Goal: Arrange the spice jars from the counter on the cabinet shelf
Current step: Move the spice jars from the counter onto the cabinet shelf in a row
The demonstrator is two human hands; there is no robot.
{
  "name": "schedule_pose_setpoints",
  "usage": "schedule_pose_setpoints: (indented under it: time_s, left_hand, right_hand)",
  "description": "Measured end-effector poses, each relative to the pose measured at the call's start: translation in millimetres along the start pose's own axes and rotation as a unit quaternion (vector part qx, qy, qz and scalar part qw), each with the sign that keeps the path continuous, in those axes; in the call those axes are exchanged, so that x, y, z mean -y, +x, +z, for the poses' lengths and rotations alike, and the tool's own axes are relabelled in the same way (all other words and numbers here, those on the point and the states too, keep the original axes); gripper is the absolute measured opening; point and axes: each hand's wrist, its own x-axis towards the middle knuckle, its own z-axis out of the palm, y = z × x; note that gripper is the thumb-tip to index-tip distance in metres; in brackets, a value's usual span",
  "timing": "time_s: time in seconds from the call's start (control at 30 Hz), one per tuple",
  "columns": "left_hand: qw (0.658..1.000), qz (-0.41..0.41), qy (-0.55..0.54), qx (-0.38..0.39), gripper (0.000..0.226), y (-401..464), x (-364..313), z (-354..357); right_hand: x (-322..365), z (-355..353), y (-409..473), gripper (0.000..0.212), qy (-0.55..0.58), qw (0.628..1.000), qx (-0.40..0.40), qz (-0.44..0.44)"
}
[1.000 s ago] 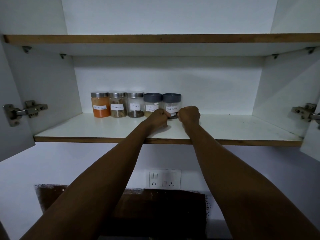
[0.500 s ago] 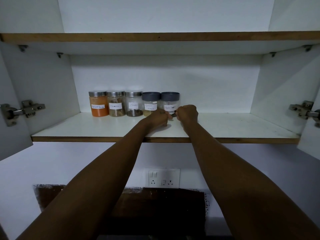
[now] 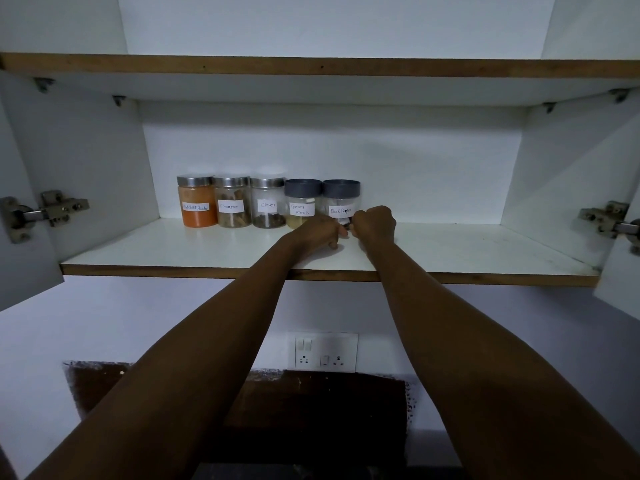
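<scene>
- While only the head view is on offer, it shows five spice jars standing upright in a touching row at the back left of the cabinet shelf: the chilli powder jar, the cinnamon jar, the cloves jar, the garam masala jar and the black pepper jar.
- Judging by that tidy row, with every label facing forward, the arranging looks largely done; the black pepper jar at the right end seems to be the one in hand.
- Both arms reach up to the base of that jar. The left hand has its fingers curled, fingertips at the jar's lower left; the right hand is bunched like a fist at its lower right.
- Whether either hand actually pinches the jar or merely rests beside it, I cannot tell: the knuckles cover the contact and the light is dim.
- What remains is a guess: perhaps a final nudge to square this jar, then letting go.
- Hidden or unclear: the counter itself lies out of frame below, so whether more jars wait there cannot be judged. The lower part of the black pepper jar and part of the garam masala jar sit behind the hands.
- The upper shelf shows only its front edge and underside; its top surface is not visible.
- Below, a wall socket is plain, but the dark patch beneath it is too murky to identify.
</scene>
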Motion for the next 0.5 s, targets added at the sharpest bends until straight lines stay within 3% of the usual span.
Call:
schedule_pose_setpoints:
  time_s: [0.37, 0.5]
  left_hand:
    - [0.996, 0.04, 0.075, 0.026, 0.037, -3.6, -0.8, -3.1]
    - [0.995, 0.035, 0.09, 0.009, 0.036, -15.5, -3.4, -3.3]
  right_hand:
    - [-1.3, 2.3, 2.2, 0.008, 0.008, 1.0, 0.003, 0.002]
    - [-0.5, -1.3, -4.7, 0.025, 0.013, 1.0, -0.026, -0.002]
